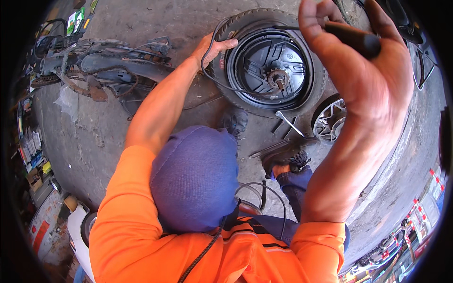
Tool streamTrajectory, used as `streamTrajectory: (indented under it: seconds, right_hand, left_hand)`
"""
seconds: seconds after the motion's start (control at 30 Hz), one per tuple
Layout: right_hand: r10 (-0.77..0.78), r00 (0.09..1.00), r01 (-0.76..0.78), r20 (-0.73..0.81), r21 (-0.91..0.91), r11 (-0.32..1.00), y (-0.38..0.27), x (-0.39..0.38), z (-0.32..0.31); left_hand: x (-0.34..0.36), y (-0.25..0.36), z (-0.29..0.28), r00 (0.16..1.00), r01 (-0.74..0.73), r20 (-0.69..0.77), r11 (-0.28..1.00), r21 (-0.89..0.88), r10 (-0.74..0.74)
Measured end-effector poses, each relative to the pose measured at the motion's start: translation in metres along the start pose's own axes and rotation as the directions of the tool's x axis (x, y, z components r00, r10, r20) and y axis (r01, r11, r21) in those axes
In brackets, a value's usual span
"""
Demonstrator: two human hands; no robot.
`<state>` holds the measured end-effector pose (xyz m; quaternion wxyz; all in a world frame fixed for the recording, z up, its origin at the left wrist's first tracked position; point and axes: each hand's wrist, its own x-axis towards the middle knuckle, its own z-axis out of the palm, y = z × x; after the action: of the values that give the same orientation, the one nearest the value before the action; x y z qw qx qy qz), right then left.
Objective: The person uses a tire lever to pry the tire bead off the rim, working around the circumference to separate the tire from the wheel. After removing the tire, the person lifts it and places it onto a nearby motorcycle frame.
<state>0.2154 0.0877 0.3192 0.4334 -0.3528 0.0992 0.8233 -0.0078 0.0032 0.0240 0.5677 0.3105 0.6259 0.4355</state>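
Observation:
A black tyre (313,84) with a hub motor (251,68) and central sprocket (277,78) lies flat at top centre, a black cable looping over its left side. My left hand (211,51) grips the tyre's left side, thumb on top, beside the cable. My right hand (365,70), large and raised close to the camera at upper right, is wrapped round a black tool handle (361,41); a thin dark shaft reaches left from it over the tyre's top edge. A silver lever (290,123) and dark bars lie below the tyre.
Rusty bicycle or scooter frame parts (106,68) lie left. A black spoked wheel (324,123) lies right of the tyre. My blue-trousered knee (193,177) fills the centre, my shoe (288,156) is right of it. Cluttered goods line both rims, a white object (78,236) at lower left.

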Motion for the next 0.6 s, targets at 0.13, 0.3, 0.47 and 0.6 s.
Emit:
streamTrajectory:
  seconds: [0.13, 0.3, 0.47, 0.6]
  right_hand:
    - [-0.022, 0.999, 0.019, -0.040, -0.061, 0.998, 0.017, -0.010, 0.027]
    - [-0.078, 0.994, 0.087, 0.080, -0.118, 0.989, 0.015, 0.003, 0.031]
    - [-0.126, 0.960, 0.215, 0.249, -0.371, 0.903, 0.011, 0.066, 0.059]
    - [-0.160, 0.962, 0.257, 0.221, -0.541, 0.800, 0.011, 0.098, 0.075]
  left_hand:
    - [0.002, 0.001, -0.002, 0.992, 0.121, 0.054, 0.991, -0.054, -0.118]
    - [0.005, -0.003, -0.001, 1.000, 0.011, 0.017, 0.999, -0.040, -0.011]
    - [0.005, 0.003, 0.003, 0.999, 0.040, 0.003, 0.996, -0.077, -0.040]
    - [0.005, 0.004, 0.005, 1.000, 0.028, -0.010, 1.000, 0.005, -0.028]
